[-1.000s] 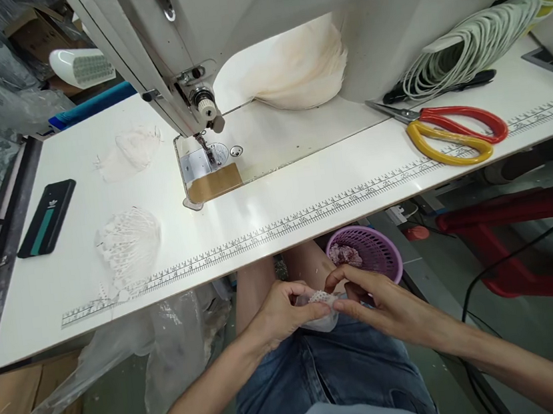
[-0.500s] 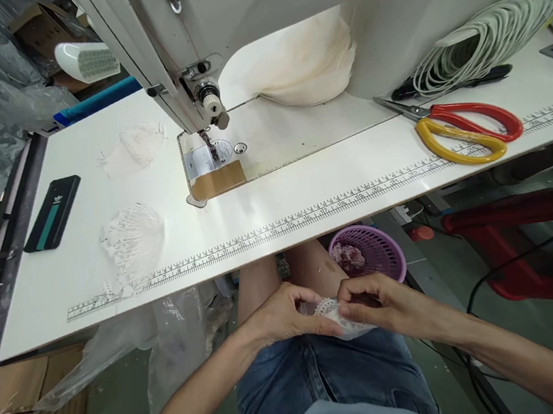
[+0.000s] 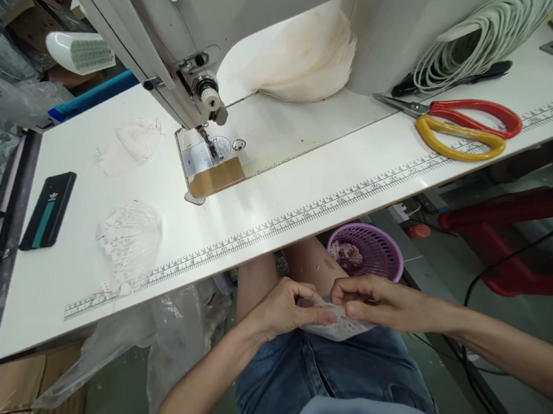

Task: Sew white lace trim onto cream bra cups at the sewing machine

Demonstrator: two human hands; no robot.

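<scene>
Over my lap, below the table edge, both hands pinch a small piece of white lace (image 3: 339,325). My left hand (image 3: 283,308) grips its left side with closed fingers. My right hand (image 3: 379,302) holds the right side, fingers curled. The lace rests partly on my denim shorts (image 3: 322,376). A white sewing machine (image 3: 215,33) stands on the white table (image 3: 305,190) in front, with its needle plate (image 3: 205,162) above my hands.
Two heaps of white lace (image 3: 129,238) (image 3: 134,140) lie at the table's left, beside a black phone (image 3: 48,209). Red-and-yellow scissors (image 3: 463,127) and coiled white cord (image 3: 482,40) sit at right. A purple basket (image 3: 365,253) stands on the floor. Clear plastic bag (image 3: 172,341) hangs left.
Both hands have sunk slightly toward my lap and turned the lace piece, which now lies flatter between the fingers. The view shifted a little.
</scene>
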